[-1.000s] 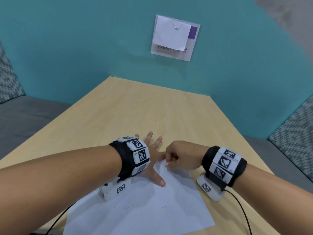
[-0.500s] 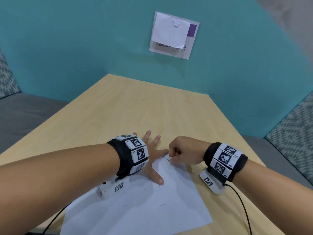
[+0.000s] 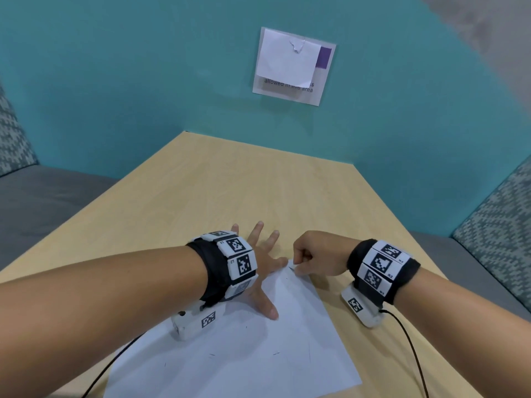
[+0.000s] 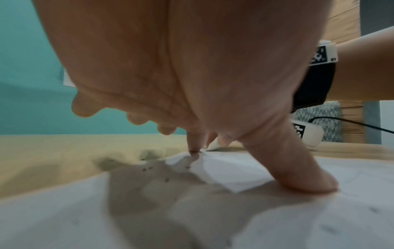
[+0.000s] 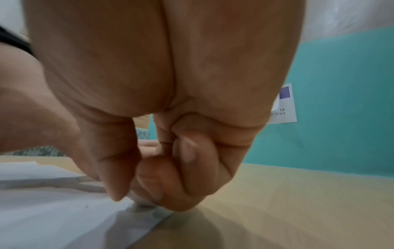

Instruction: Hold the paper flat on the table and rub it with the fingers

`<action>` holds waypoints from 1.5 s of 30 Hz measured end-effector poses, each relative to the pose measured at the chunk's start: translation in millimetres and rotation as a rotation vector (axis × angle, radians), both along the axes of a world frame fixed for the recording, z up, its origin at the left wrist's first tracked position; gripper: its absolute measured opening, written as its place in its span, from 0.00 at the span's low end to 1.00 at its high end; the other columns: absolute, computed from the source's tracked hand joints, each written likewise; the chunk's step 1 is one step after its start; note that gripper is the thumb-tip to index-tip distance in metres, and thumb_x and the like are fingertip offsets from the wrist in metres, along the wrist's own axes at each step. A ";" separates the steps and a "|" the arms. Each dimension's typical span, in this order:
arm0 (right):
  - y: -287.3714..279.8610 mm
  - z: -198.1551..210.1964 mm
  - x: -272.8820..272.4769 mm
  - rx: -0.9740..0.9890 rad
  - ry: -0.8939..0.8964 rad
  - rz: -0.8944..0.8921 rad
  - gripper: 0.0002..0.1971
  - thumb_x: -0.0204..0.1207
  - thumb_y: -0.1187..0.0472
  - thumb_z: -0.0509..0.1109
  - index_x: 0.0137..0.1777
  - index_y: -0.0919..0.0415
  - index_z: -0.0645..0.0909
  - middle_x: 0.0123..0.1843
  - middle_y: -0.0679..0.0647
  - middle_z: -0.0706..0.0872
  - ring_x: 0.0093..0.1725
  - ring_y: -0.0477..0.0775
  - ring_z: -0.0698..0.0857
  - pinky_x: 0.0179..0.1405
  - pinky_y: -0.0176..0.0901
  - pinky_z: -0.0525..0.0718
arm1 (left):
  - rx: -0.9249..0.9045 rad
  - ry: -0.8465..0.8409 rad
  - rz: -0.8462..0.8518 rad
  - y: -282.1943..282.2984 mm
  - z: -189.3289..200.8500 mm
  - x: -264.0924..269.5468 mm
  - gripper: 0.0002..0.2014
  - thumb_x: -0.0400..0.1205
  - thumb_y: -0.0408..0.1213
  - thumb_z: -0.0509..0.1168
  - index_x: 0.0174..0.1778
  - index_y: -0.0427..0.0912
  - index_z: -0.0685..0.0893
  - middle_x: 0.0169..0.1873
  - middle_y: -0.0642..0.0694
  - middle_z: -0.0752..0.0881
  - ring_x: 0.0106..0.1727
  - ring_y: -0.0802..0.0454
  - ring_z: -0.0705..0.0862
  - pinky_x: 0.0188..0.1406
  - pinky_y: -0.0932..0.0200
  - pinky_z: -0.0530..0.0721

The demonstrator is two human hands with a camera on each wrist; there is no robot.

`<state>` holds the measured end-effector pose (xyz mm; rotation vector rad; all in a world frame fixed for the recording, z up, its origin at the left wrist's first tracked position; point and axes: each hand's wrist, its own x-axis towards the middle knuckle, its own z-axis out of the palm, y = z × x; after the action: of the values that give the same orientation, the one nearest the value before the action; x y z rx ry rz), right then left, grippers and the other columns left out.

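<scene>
Left hand [image 3: 263,264] presses flat white paper [image 3: 244,354]; right hand [image 3: 317,254] pinches its corner.

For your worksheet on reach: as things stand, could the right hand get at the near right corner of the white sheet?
Probably yes: the right hand pinches the white sheet at its far corner, and nothing lies along that edge.

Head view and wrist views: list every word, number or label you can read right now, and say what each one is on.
"allowed in this area": wall sign, bottom line, partly covered by a white sheet; "this" is half hidden.
"area": same sign in the right wrist view, with letters before it cut off.
Left wristband and right wristband: square coded markers with tiny corner characters, too small to read.
Paper on the table: only faint marks, no words.
</scene>
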<state>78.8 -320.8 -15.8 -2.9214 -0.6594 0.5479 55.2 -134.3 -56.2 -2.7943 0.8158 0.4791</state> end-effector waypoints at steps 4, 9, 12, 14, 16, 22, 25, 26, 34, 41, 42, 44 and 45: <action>8.0 -1.5 -11.5 -0.003 0.011 0.053 0.04 0.76 0.57 0.71 0.43 0.57 0.82 0.33 0.44 0.79 0.32 0.46 0.76 0.33 0.37 0.74 | 0.012 -0.007 -0.005 -10.0 2.3 -2.5 0.60 0.66 0.74 0.71 0.85 0.69 0.37 0.85 0.47 0.28 0.81 0.33 0.22 0.70 0.13 0.33; 12.5 -0.1 -25.4 0.010 0.057 0.130 0.05 0.76 0.57 0.72 0.43 0.57 0.81 0.31 0.44 0.77 0.30 0.45 0.74 0.31 0.35 0.72 | -0.005 0.042 0.020 -4.7 4.4 -4.2 0.57 0.68 0.74 0.69 0.84 0.71 0.38 0.85 0.45 0.28 0.81 0.32 0.22 0.71 0.14 0.34; 6.4 4.3 -17.0 -0.004 -0.001 0.058 0.04 0.77 0.56 0.72 0.43 0.54 0.81 0.32 0.42 0.78 0.31 0.44 0.75 0.32 0.36 0.72 | 0.010 0.056 0.030 -6.1 4.1 -2.8 0.59 0.68 0.75 0.68 0.83 0.71 0.33 0.85 0.44 0.29 0.80 0.30 0.22 0.71 0.14 0.33; 10.9 0.1 -25.2 0.023 0.035 0.099 0.05 0.76 0.58 0.71 0.40 0.54 0.79 0.30 0.42 0.77 0.29 0.43 0.74 0.32 0.35 0.72 | 0.030 0.069 0.035 -7.2 7.2 -2.7 0.57 0.68 0.75 0.68 0.83 0.72 0.35 0.85 0.45 0.29 0.80 0.31 0.21 0.71 0.14 0.34; 17.4 -2.2 -37.5 0.041 0.093 0.162 0.09 0.76 0.59 0.71 0.36 0.50 0.77 0.26 0.41 0.77 0.27 0.42 0.73 0.30 0.32 0.71 | 0.017 0.078 0.038 -5.8 9.3 -2.5 0.56 0.68 0.74 0.69 0.83 0.73 0.37 0.85 0.45 0.29 0.80 0.31 0.21 0.71 0.14 0.34; 9.8 2.4 -27.4 0.028 0.032 0.067 0.04 0.75 0.58 0.72 0.41 0.57 0.82 0.30 0.44 0.78 0.29 0.47 0.74 0.31 0.36 0.73 | 0.008 0.072 0.026 -5.8 7.0 -2.9 0.58 0.69 0.74 0.69 0.83 0.72 0.33 0.86 0.42 0.30 0.80 0.29 0.21 0.70 0.16 0.31; 18.5 -0.6 -45.7 0.045 0.106 0.172 0.07 0.76 0.59 0.70 0.36 0.53 0.79 0.29 0.47 0.77 0.29 0.47 0.72 0.29 0.33 0.72 | -0.034 0.084 0.003 -2.3 9.4 -4.0 0.56 0.70 0.72 0.70 0.82 0.73 0.35 0.86 0.41 0.31 0.80 0.28 0.22 0.71 0.19 0.29; 17.1 1.2 -42.8 0.044 0.096 0.158 0.06 0.76 0.59 0.70 0.38 0.57 0.81 0.30 0.48 0.78 0.29 0.47 0.72 0.29 0.35 0.72 | -0.031 0.082 -0.002 -1.9 10.2 -4.7 0.56 0.71 0.71 0.70 0.83 0.73 0.35 0.86 0.40 0.31 0.80 0.28 0.23 0.72 0.20 0.30; 17.2 -3.4 -47.2 0.030 0.034 0.154 0.13 0.76 0.59 0.69 0.44 0.73 0.81 0.33 0.59 0.77 0.31 0.50 0.70 0.31 0.42 0.70 | -0.025 0.022 -0.045 3.9 4.5 1.6 0.56 0.66 0.78 0.66 0.81 0.76 0.34 0.85 0.45 0.29 0.81 0.31 0.22 0.71 0.14 0.34; 12.9 -5.2 -37.1 0.040 0.009 0.089 0.07 0.77 0.57 0.70 0.44 0.62 0.83 0.32 0.47 0.80 0.30 0.48 0.75 0.32 0.38 0.73 | 0.007 0.049 -0.074 2.2 16.5 -12.8 0.54 0.72 0.74 0.65 0.85 0.68 0.38 0.86 0.49 0.29 0.84 0.39 0.26 0.74 0.18 0.34; 12.9 -4.8 -36.7 0.034 0.002 0.082 0.06 0.77 0.56 0.71 0.44 0.59 0.82 0.33 0.44 0.79 0.31 0.46 0.75 0.32 0.37 0.73 | 0.015 0.076 -0.067 6.6 13.3 -16.7 0.53 0.72 0.75 0.63 0.86 0.66 0.38 0.86 0.50 0.31 0.85 0.40 0.28 0.75 0.18 0.35; 13.8 -2.3 -37.2 0.025 -0.009 0.082 0.04 0.77 0.55 0.71 0.43 0.54 0.81 0.33 0.42 0.78 0.32 0.44 0.76 0.32 0.36 0.72 | 0.023 0.099 -0.054 14.4 8.6 -21.5 0.54 0.72 0.76 0.62 0.86 0.65 0.37 0.87 0.52 0.34 0.86 0.41 0.31 0.75 0.18 0.36; 15.4 -2.1 -39.9 0.024 -0.002 0.095 0.04 0.77 0.56 0.70 0.42 0.54 0.80 0.33 0.42 0.78 0.31 0.43 0.75 0.32 0.35 0.72 | 0.027 0.100 -0.057 16.2 7.8 -22.2 0.54 0.72 0.76 0.61 0.85 0.66 0.36 0.87 0.52 0.35 0.86 0.41 0.30 0.75 0.18 0.36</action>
<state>38.9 -305.4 -17.9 -2.8808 -0.8023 0.5428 33.0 -118.0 -48.4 -2.7327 0.8998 0.6193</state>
